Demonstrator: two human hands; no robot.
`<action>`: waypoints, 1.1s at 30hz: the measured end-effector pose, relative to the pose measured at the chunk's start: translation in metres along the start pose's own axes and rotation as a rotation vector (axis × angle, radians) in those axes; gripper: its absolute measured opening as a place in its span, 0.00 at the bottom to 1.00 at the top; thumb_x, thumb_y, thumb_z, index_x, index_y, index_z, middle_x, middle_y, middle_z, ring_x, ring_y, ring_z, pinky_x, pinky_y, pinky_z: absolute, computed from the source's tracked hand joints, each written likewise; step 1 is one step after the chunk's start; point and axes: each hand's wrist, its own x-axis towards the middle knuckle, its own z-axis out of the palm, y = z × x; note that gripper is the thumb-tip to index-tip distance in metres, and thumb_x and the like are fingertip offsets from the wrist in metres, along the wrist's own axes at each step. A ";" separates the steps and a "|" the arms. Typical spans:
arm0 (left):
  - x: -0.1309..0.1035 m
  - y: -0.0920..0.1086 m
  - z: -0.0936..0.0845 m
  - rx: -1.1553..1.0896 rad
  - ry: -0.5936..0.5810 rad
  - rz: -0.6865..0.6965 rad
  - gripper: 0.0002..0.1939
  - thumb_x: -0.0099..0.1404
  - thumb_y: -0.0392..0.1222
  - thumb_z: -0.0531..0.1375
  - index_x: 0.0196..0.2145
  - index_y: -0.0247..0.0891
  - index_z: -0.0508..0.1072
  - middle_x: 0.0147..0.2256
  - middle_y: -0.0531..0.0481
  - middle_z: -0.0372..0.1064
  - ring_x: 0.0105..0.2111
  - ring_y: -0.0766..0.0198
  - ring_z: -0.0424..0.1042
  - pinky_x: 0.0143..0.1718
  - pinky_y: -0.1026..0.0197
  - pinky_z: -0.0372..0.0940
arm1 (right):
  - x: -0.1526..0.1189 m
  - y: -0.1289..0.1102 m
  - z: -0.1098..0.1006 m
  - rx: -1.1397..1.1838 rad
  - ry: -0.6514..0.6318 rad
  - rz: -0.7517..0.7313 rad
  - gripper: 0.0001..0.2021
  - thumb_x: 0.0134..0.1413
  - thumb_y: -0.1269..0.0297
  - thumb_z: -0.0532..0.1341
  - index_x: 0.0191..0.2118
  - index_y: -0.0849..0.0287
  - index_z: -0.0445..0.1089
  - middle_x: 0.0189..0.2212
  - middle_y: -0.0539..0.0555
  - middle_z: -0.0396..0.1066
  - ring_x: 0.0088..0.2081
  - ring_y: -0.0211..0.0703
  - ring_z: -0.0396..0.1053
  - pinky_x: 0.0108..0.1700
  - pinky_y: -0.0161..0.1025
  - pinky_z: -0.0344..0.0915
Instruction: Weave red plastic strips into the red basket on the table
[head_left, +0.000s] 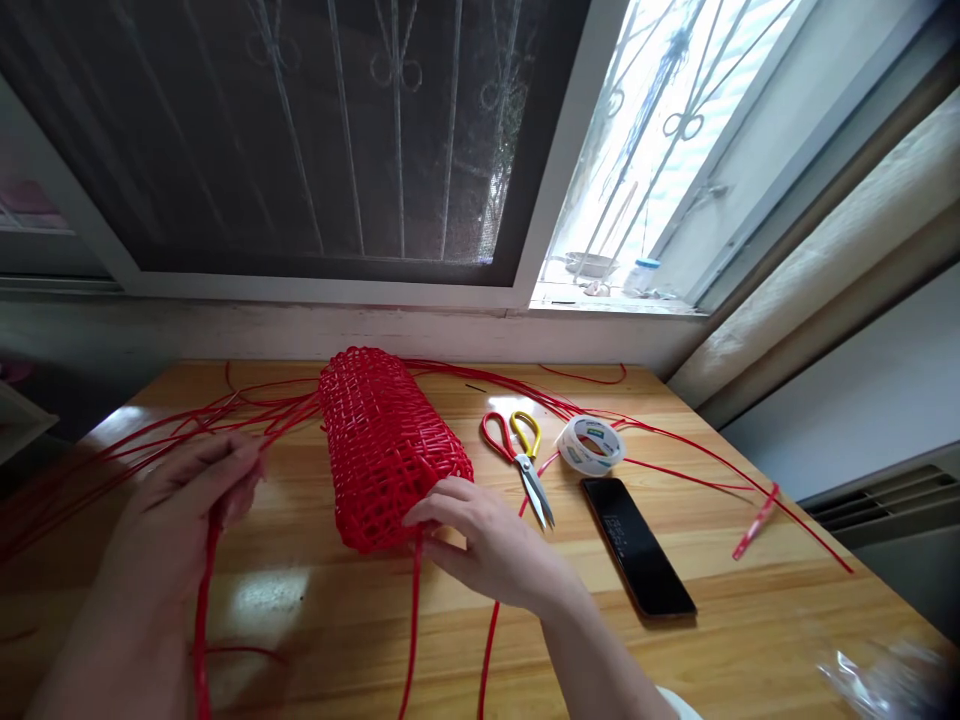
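A red woven basket (390, 430) lies on its side on the wooden table, its near end toward me. Long red plastic strands (285, 430) run out from it to the left, and my left hand (191, 490) is closed round some of them; a bundle hangs down below the fist. My right hand (487, 545) is at the basket's lower right end, thumb and fingers pinched on a red strand (415, 610) that drops toward the table's near side. Its fingertips touch the weave and partly hide it.
Right of the basket lie scissors (525, 465) with one red and one yellow handle, a roll of clear tape (591, 446) and a black phone (637, 550). Loose strands cross the table (720, 590) to the right. Crumpled clear plastic (885, 680) sits at the near right. A window stands behind.
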 end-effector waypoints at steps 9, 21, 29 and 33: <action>-0.019 -0.006 0.046 0.647 -0.478 0.029 0.13 0.51 0.44 0.53 0.16 0.36 0.55 0.17 0.56 0.48 0.19 0.71 0.49 0.20 0.67 0.44 | 0.004 0.008 0.010 0.202 -0.055 0.003 0.28 0.44 0.82 0.52 0.52 0.54 0.66 0.36 0.52 0.72 0.35 0.38 0.68 0.40 0.36 0.64; -0.026 -0.028 0.064 0.539 -0.471 -0.033 0.14 0.54 0.46 0.51 0.18 0.36 0.53 0.18 0.56 0.47 0.21 0.71 0.49 0.23 0.66 0.46 | -0.003 0.026 -0.020 0.420 0.027 0.165 0.21 0.46 0.81 0.50 0.40 0.58 0.74 0.33 0.52 0.73 0.34 0.36 0.68 0.37 0.33 0.64; -0.020 -0.033 0.068 0.815 -0.499 -0.057 0.17 0.58 0.51 0.49 0.20 0.36 0.58 0.19 0.55 0.52 0.22 0.69 0.53 0.25 0.65 0.48 | 0.002 0.036 -0.010 0.266 0.334 0.303 0.07 0.55 0.69 0.56 0.37 0.58 0.71 0.33 0.52 0.67 0.33 0.36 0.64 0.34 0.33 0.62; -0.019 -0.028 0.062 0.917 -0.557 -0.025 0.18 0.62 0.52 0.48 0.22 0.36 0.61 0.21 0.56 0.57 0.22 0.69 0.54 0.25 0.64 0.48 | 0.004 0.027 -0.004 0.164 0.276 0.229 0.07 0.56 0.70 0.57 0.38 0.56 0.71 0.35 0.51 0.65 0.34 0.35 0.64 0.37 0.33 0.63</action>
